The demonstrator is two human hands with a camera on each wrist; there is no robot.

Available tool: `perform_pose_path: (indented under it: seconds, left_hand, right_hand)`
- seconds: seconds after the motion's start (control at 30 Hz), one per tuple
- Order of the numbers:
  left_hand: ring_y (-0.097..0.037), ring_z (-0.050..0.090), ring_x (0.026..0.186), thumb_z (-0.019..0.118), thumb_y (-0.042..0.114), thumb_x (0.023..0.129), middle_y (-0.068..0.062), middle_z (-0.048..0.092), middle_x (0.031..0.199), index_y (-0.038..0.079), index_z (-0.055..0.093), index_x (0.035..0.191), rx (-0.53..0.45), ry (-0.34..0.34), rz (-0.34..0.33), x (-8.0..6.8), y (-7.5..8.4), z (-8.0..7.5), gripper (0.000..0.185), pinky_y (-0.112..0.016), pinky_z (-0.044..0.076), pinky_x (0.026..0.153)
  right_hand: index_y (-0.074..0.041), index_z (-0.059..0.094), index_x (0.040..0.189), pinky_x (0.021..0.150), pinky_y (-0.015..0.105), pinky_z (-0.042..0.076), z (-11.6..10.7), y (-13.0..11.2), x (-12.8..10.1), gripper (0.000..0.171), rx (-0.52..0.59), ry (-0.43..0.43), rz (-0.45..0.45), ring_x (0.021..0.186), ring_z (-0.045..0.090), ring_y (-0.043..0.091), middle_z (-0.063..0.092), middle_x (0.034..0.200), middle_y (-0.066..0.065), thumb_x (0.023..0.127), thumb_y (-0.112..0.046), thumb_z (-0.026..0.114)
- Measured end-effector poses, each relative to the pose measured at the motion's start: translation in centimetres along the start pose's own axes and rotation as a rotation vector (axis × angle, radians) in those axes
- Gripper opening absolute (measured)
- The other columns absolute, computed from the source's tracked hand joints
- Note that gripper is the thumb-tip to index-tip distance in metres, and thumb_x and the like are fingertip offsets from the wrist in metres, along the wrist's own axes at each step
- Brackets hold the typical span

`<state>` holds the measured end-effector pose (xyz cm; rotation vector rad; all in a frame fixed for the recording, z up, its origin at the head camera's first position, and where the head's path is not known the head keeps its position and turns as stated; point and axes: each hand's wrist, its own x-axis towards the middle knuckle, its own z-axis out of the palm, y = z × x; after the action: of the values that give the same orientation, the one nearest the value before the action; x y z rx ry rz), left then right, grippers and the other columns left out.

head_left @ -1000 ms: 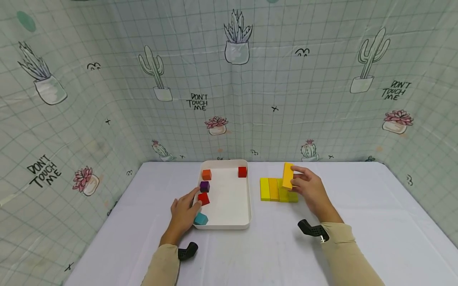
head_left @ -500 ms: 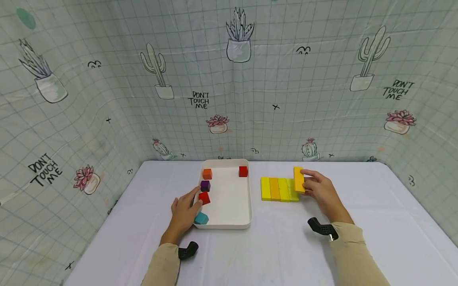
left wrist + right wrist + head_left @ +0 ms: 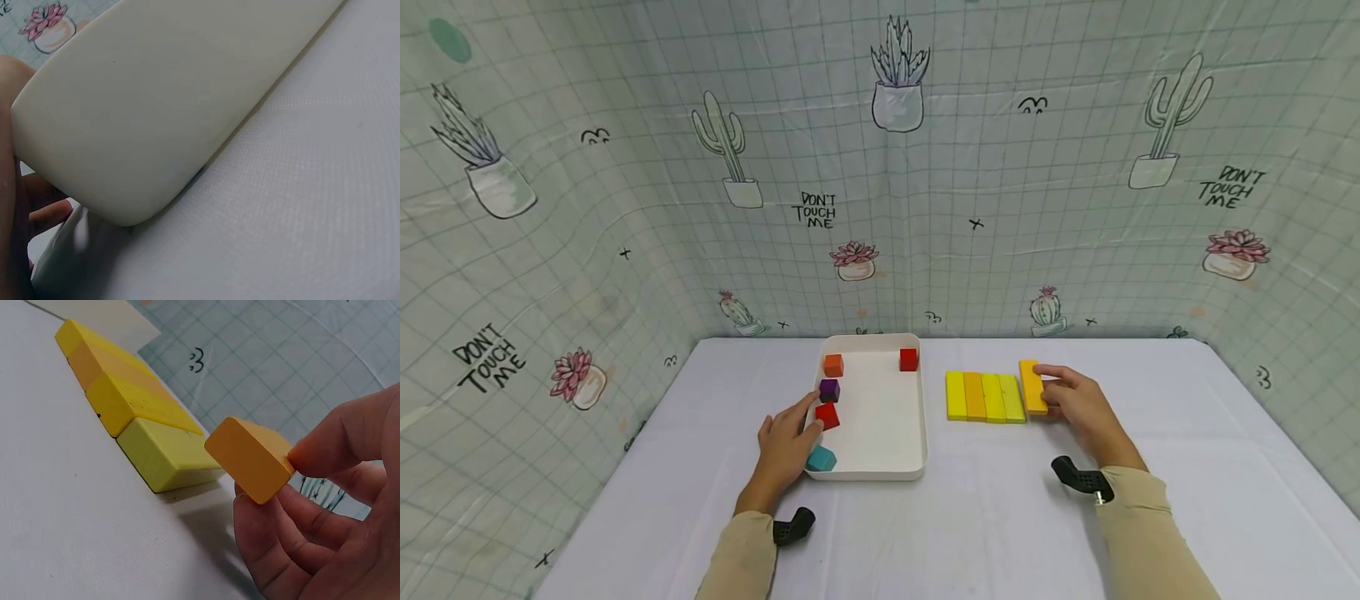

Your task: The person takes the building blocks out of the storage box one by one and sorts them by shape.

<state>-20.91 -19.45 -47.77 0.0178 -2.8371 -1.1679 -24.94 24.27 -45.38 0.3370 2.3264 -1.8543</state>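
My right hand (image 3: 1078, 408) pinches an orange-yellow rectangular block (image 3: 1033, 388) between thumb and fingers. In the right wrist view that block (image 3: 250, 459) is tilted, its end face toward the camera, just above the table with a shadow below. Beside it lies a row of several flat blocks (image 3: 994, 397), yellow and orange-yellow, side by side. The row's nearest block (image 3: 172, 456) is pale yellow-green. My left hand (image 3: 786, 450) grips the left rim of a white tray (image 3: 880, 477); the left wrist view shows the tray's outer wall (image 3: 137, 112) with fingers partly hidden behind it.
Inside the tray are an orange cube (image 3: 833, 365), a purple cube (image 3: 829, 390), a red cube (image 3: 827, 416), a teal block (image 3: 822, 459) and another red cube (image 3: 908, 360). A patterned cloth (image 3: 970, 275) rises behind the white table (image 3: 970, 533).
My right hand has carried the orange-yellow block from over the row to its right end, then lowered it toward the table. The left hand and the tray have stayed put.
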Motion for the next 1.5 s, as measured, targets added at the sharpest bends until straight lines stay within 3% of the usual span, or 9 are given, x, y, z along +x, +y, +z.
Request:
perform_pose_path:
  seconds: [0.53, 1.07, 1.5]
  left_hand:
    - [-0.04, 0.03, 0.143, 0.055, 0.024, 0.101, -0.016, 0.046, 0.152, 0.018, 0.045, 0.152, -0.002, -0.005, -0.006, 0.46, 0.02, -0.14, 0.053, -0.065, -0.004, 0.116]
    - [-0.039, 0.03, 0.143, 0.055, 0.025, 0.101, -0.015, 0.046, 0.152, 0.019, 0.045, 0.153, -0.002, -0.028, -0.028, 0.62, 0.3, -0.47, 0.053, -0.065, -0.005, 0.116]
    - [-0.039, 0.032, 0.142, 0.054, 0.025, 0.101, -0.015, 0.047, 0.151, 0.018, 0.046, 0.152, 0.011, -0.02, -0.014, 0.52, 0.16, -0.44, 0.052, -0.065, -0.003, 0.116]
  right_hand:
    - [-0.006, 0.045, 0.151, 0.077, 0.025, 0.055, -0.59, 0.0, 0.35, 0.057, -0.089, -0.027, 0.011, 0.106, 0.053, 0.028, 0.041, 0.15, 0.024, 0.095, -0.009, 0.053]
    - [-0.003, 0.041, 0.152, 0.077, 0.029, 0.058, -0.56, 0.08, 0.37, 0.06, -0.3, -0.064, -0.033, 0.093, 0.062, 0.027, 0.053, 0.132, 0.029, 0.096, -0.015, 0.059]
    - [0.004, 0.046, 0.145, 0.077, 0.028, 0.058, -0.41, 0.06, -0.03, 0.057, -0.317, -0.051, -0.028, 0.094, 0.063, 0.027, 0.057, 0.129, 0.027, 0.095, -0.019, 0.06]
